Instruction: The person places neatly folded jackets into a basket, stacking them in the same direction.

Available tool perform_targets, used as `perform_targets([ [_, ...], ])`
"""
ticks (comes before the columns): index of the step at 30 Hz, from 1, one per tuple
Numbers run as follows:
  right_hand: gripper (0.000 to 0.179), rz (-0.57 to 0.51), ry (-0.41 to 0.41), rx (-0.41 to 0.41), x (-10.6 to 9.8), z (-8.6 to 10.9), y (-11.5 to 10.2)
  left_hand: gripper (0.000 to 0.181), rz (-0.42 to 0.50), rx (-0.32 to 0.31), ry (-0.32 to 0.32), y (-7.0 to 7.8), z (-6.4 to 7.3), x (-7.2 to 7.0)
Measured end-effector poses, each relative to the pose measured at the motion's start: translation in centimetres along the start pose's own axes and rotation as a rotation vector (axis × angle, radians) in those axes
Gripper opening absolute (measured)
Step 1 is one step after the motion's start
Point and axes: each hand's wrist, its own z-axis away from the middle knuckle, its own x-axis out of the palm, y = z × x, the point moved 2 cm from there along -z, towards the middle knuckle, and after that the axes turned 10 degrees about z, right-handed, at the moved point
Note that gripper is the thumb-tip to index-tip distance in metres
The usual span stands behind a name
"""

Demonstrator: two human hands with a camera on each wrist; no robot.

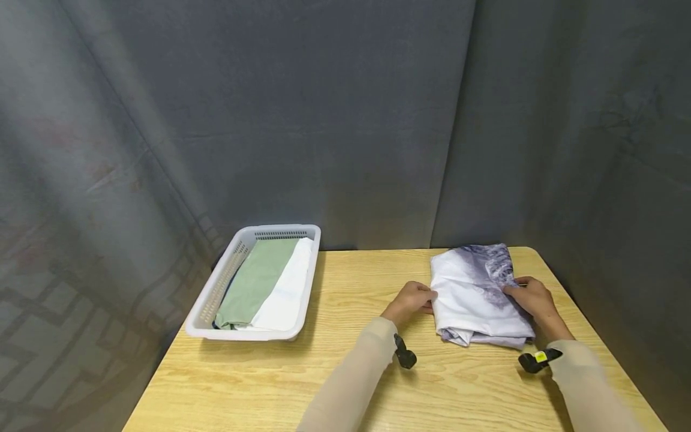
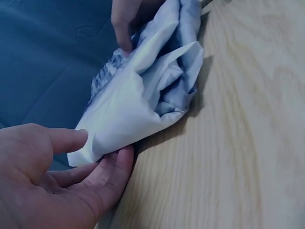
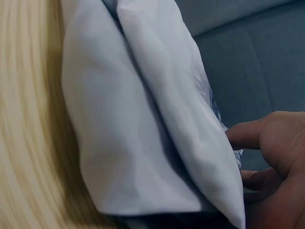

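Note:
A folded white cloth (image 1: 469, 294) with a grey-purple pattern lies near the table's back right corner, its layers showing along the near edge. My left hand (image 1: 414, 300) pinches its left edge; in the left wrist view the thumb is on top of the fabric (image 2: 119, 114) and the fingers (image 2: 116, 171) are tucked beneath. At the opposite side my right hand (image 1: 534, 300) grips the right edge, thumb on the upper face. The right wrist view shows thick folds (image 3: 143, 119) with the thumb (image 3: 245, 135) against their far side and the other fingers partly hidden.
On the left of the wooden table (image 1: 367, 270) stands a white plastic basket (image 1: 197, 312) with perforated walls. A green folded cloth (image 1: 256, 279) and a white one (image 1: 286, 294) lie inside it. Grey curtains (image 1: 324, 120) hang behind the table and along both sides.

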Motion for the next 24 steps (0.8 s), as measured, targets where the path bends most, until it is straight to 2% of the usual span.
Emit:
perform_targets([
  [4, 0.074, -0.015, -0.026, -0.051, 0.8, 0.0, -1.0, 0.022, -0.032, 0.004, -0.029, 0.1, 0.3, -1.9],
  [9, 0.075, -0.03, -0.049, -0.09, 2.0, 0.3, -2.7, 0.03, -0.068, 0.007, -0.014, 0.3, 1.0, -4.2],
  [20, 0.069, -0.062, -0.069, -0.193, 5.1, 1.5, -7.1, 0.036, 0.022, 0.039, 0.047, -0.3, 3.0, -9.9],
  [24, 0.067, -0.056, -0.073, -0.23, 6.3, 1.5, -8.5, 0.037, 0.014, 0.04, 0.075, -0.5, 3.7, -11.6],
])
